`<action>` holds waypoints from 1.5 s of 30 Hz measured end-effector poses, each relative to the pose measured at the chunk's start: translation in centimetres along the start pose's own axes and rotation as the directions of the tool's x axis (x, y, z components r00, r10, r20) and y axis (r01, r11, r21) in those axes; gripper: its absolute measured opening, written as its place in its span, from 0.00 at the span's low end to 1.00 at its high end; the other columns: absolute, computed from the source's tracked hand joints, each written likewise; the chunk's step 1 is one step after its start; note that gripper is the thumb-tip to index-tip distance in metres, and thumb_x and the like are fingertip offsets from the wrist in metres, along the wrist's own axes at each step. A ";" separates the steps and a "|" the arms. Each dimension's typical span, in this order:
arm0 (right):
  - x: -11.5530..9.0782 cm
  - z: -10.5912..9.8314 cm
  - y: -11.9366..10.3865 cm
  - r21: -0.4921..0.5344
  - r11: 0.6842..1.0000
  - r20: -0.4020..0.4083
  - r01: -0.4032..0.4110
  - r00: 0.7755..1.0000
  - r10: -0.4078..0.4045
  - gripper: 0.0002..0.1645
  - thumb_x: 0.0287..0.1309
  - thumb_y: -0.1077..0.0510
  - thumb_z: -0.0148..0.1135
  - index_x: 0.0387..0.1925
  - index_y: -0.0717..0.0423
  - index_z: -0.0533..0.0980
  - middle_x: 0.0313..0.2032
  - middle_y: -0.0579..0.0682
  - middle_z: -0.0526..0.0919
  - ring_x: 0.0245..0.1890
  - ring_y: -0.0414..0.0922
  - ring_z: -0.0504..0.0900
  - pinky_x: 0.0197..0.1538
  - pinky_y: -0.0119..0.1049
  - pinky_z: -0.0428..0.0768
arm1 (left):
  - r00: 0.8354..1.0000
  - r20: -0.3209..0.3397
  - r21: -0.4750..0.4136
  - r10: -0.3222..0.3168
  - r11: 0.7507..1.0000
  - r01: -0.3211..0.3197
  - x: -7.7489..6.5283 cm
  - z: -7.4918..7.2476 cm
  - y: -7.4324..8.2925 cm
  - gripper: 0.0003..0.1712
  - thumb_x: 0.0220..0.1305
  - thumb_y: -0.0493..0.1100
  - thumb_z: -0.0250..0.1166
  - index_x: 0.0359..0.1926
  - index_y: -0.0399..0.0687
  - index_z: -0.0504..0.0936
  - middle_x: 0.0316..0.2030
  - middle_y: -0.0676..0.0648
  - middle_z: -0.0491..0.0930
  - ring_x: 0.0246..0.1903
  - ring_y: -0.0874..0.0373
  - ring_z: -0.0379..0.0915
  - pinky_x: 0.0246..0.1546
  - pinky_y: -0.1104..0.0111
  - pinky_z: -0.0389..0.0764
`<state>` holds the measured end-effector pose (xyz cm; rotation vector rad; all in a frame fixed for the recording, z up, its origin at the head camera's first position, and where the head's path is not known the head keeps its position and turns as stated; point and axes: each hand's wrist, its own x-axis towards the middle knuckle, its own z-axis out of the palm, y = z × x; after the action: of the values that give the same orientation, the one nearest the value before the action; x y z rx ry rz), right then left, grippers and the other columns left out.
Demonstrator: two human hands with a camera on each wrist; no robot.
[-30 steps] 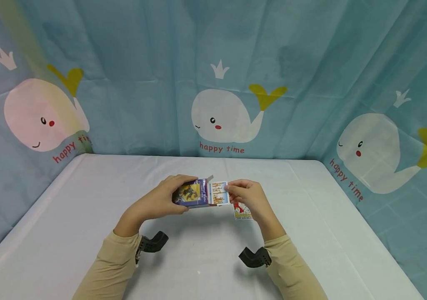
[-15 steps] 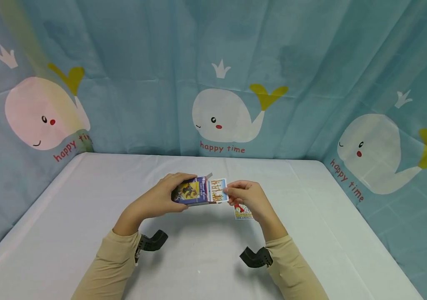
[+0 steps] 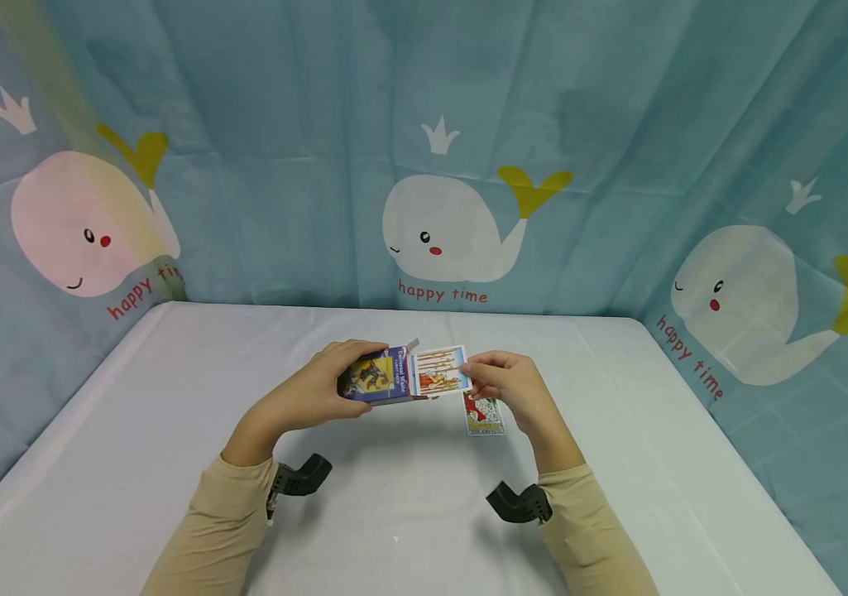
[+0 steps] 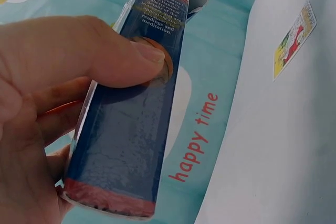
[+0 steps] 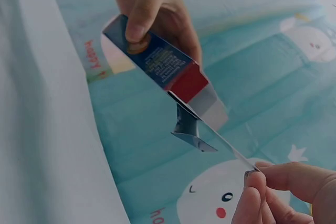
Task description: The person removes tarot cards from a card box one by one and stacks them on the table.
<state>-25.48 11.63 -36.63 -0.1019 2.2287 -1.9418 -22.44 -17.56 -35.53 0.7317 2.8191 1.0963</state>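
Note:
My left hand [image 3: 319, 386] grips a dark blue tarot card box [image 3: 379, 376] above the table, thumb on its narrow side in the left wrist view. The box's end is open, with red and blue flaps [image 5: 191, 83] folded out in the right wrist view. A tarot card [image 3: 440, 371] with several wands on it sticks partway out of that end. Thumb and fingers of my right hand [image 3: 509, 385] pinch the card's outer edge. Below the right hand another tarot card [image 3: 485, 415], with a red-robed figure, lies face up on the table.
A white cloth covers the table [image 3: 394, 497]. Behind it hangs a blue curtain [image 3: 282, 207] printed with whales and the words "happy time". Black camera mounts [image 3: 303, 475] are strapped at both wrists.
My right hand has moved to the right, drawing the wands card further out of the box. The left hand has risen slightly with the box. More of the card on the table shows.

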 end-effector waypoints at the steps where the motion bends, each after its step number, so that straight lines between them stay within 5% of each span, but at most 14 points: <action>1: 0.0 -0.1 0.0 0.001 1.000 -0.002 0.001 1.000 -0.001 0.16 0.61 0.57 0.66 0.44 0.68 0.80 0.24 0.45 0.81 0.24 0.40 0.79 0.35 0.34 0.83 | 1.000 0.000 0.001 -0.002 1.000 0.002 0.0 0.0 0.0 0.46 0.53 0.40 0.73 0.73 0.52 0.64 0.69 0.43 0.68 0.61 0.47 0.64 0.56 0.51 0.70; 16: 0.1 -0.8 -0.2 0.019 1.000 0.034 0.006 0.999 -0.006 0.16 0.65 0.58 0.62 0.44 0.70 0.79 0.25 0.46 0.81 0.23 0.38 0.80 0.33 0.30 0.82 | 1.000 -0.011 0.002 -0.029 1.000 0.029 0.0 -0.4 -0.4 0.46 0.54 0.41 0.73 0.74 0.53 0.64 0.69 0.43 0.67 0.60 0.47 0.64 0.55 0.52 0.71; 28: 0.0 -0.9 -0.2 0.020 1.000 0.149 0.014 0.989 -0.017 0.14 0.63 0.60 0.64 0.42 0.70 0.78 0.27 0.46 0.86 0.25 0.38 0.83 0.34 0.31 0.83 | 0.999 -0.030 0.005 -0.028 1.000 0.029 -0.2 -0.7 -0.6 0.46 0.53 0.41 0.73 0.73 0.52 0.64 0.68 0.41 0.68 0.58 0.47 0.64 0.54 0.53 0.72; 45: 0.0 -1.8 -0.3 0.005 1.000 0.056 0.004 0.998 -0.004 0.13 0.63 0.59 0.65 0.42 0.67 0.78 0.27 0.44 0.84 0.27 0.39 0.83 0.39 0.34 0.84 | 0.998 -0.034 0.005 -0.057 0.998 0.057 -0.3 -1.1 -0.8 0.46 0.54 0.41 0.72 0.74 0.54 0.63 0.69 0.42 0.66 0.59 0.47 0.63 0.55 0.51 0.72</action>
<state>-25.79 13.33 -36.06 -0.1584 2.1894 -1.9217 -22.71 -18.90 -35.27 0.6350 2.8528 1.1025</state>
